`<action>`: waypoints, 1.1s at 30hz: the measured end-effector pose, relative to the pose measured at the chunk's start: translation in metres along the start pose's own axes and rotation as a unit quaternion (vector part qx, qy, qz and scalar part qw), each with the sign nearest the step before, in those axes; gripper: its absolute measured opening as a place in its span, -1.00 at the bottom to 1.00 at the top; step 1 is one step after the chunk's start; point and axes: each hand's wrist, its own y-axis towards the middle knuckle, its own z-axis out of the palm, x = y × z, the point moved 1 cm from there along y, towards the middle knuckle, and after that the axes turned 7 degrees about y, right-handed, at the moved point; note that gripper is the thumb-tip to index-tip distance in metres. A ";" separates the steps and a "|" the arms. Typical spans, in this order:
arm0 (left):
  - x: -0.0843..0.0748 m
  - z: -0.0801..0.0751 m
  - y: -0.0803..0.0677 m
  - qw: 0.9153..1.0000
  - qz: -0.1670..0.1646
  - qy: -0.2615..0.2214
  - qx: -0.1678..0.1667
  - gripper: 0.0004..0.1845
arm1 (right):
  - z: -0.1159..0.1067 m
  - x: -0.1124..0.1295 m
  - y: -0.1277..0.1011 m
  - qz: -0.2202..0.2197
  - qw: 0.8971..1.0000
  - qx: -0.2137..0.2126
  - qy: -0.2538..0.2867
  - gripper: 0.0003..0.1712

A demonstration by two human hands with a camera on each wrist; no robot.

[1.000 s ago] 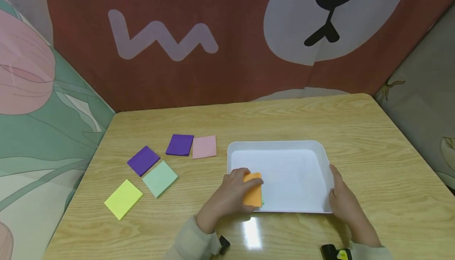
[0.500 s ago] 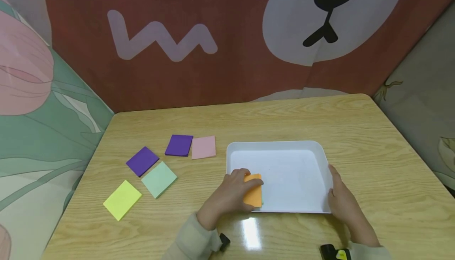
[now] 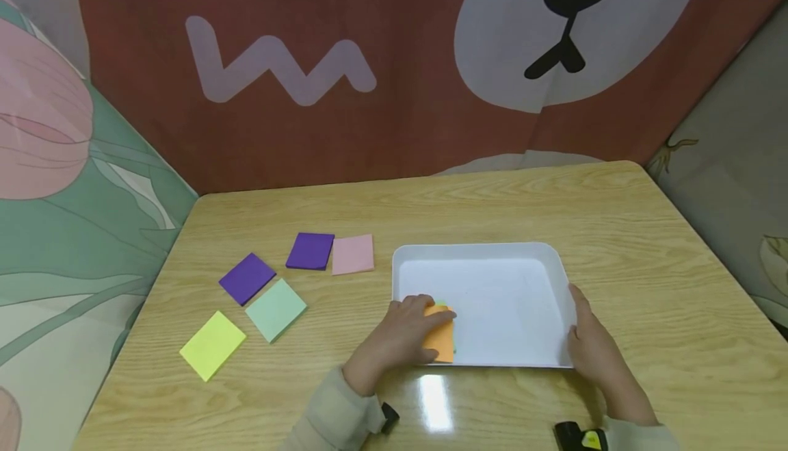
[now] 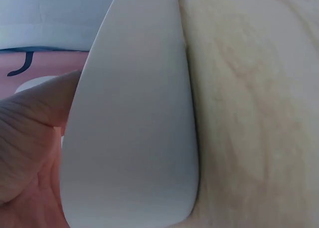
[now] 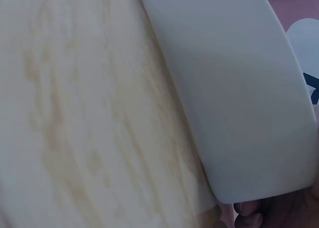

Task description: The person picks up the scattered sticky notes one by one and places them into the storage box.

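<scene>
In the head view, my left hand (image 3: 397, 338) holds an orange sticky note pad (image 3: 443, 348) at the front left corner of a white tray (image 3: 505, 300). Thin light-green edges (image 3: 440, 303) show from under the orange pad; most of that green thing is hidden. My right hand (image 3: 592, 345) grips the tray's right side near the front corner. The left wrist view has the tray's outer wall (image 4: 132, 118) with my left thumb at its rim. Fingers of my right hand (image 5: 279, 213) curl at the tray corner in the right wrist view.
Left of the tray, on the wooden table (image 3: 523, 204), lie two purple pads (image 3: 310, 251), a pink pad (image 3: 353, 254), a mint-green pad (image 3: 276, 310) and a yellow pad (image 3: 213, 345). A brown printed cloth (image 3: 418, 129) hangs behind the table.
The orange pad has shifted slightly toward the front with my left hand, and more light green shows at its far edge. The right hand and the tray stay put.
</scene>
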 end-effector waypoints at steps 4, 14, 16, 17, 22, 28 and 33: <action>-0.001 0.002 0.000 1.000 -0.004 0.016 0.010 -0.38 | -0.001 0.001 0.000 -0.003 1.000 0.001 0.003 -0.32; -0.003 0.004 -0.002 1.000 0.000 0.029 0.009 -0.38 | -0.001 0.002 0.000 0.000 1.000 0.003 0.006 -0.32; -0.003 0.004 -0.002 0.999 0.002 0.034 0.004 -0.40 | -0.001 0.002 -0.001 0.001 1.000 0.003 0.008 -0.32; -0.003 0.004 -0.002 0.999 0.001 0.036 0.001 -0.41 | -0.001 0.002 -0.001 0.001 1.000 0.003 0.009 -0.31; -0.002 0.006 -0.003 0.999 -0.004 0.042 -0.003 -0.46 | 0.000 0.001 -0.001 0.000 1.000 -0.007 0.014 -0.31; 0.000 0.009 -0.007 0.999 -0.002 0.033 -0.016 -0.50 | 0.000 0.000 -0.001 -0.007 1.000 -0.013 0.017 -0.33; 0.004 0.008 -0.013 0.999 0.005 0.014 -0.034 -0.53 | -0.001 0.001 -0.001 -0.009 1.000 -0.001 0.017 -0.33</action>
